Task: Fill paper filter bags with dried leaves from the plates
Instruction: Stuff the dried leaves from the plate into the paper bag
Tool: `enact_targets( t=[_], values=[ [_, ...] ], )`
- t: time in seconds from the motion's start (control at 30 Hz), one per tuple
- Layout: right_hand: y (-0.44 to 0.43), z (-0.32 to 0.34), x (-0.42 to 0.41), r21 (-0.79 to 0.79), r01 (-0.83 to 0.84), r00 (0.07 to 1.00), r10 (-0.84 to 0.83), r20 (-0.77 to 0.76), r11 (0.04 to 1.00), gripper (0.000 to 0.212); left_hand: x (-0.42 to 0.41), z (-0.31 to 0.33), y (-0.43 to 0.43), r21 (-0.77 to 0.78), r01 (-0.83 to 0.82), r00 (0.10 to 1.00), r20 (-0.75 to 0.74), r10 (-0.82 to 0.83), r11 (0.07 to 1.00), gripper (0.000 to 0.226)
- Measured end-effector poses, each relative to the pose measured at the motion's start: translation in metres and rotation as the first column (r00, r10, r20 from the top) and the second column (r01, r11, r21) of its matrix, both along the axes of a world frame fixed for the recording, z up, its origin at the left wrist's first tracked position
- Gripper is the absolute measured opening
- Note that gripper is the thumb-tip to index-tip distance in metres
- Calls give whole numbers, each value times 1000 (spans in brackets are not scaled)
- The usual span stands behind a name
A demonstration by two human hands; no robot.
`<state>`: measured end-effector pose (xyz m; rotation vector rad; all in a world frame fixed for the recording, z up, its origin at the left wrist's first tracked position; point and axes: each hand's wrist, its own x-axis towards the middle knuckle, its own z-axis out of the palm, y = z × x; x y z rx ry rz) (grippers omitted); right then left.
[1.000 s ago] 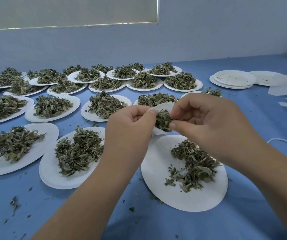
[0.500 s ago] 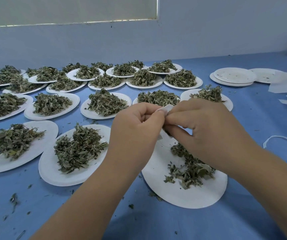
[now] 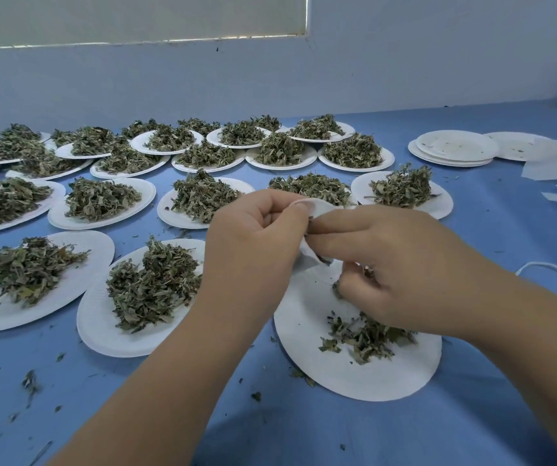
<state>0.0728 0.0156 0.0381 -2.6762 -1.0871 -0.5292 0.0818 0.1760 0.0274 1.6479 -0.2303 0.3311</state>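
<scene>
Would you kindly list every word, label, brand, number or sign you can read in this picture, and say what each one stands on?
There are none: no word, label, brand, number or sign can be read in this view.
The filter bag in the left hand, the paper plates, the stacked empty plates and the loose paper sheets are plain white.
The blue table cover shows no print.
</scene>
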Motion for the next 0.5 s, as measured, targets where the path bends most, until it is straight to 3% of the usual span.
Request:
enact_targets(
  t=[0.1,0.2,0.3,0.4,0.5],
  values=[
    [4,-3,-2,-39,30,1000,-30,-6,999,8,-2,-2,-4,75,17,999,37,-20,997,17],
    [4,-2,-2,14,50,997,-49,-61,999,10,-2,-2,-3,134,-17,997,71,7,991,19],
    [-1,3,-2,126,42,997,-34,-66,991,28,0,-1,1,121,-47,998,58,40,992,18],
    [-5,6,-4,227,28,997,-11,-72,973,26,1,0,4,89,-47,999,32,45,995,17],
    [-4,5,-4,212,31,995,-11,-97,977,23,0,0,3,95,-41,999,25,39,995,18]
  ],
)
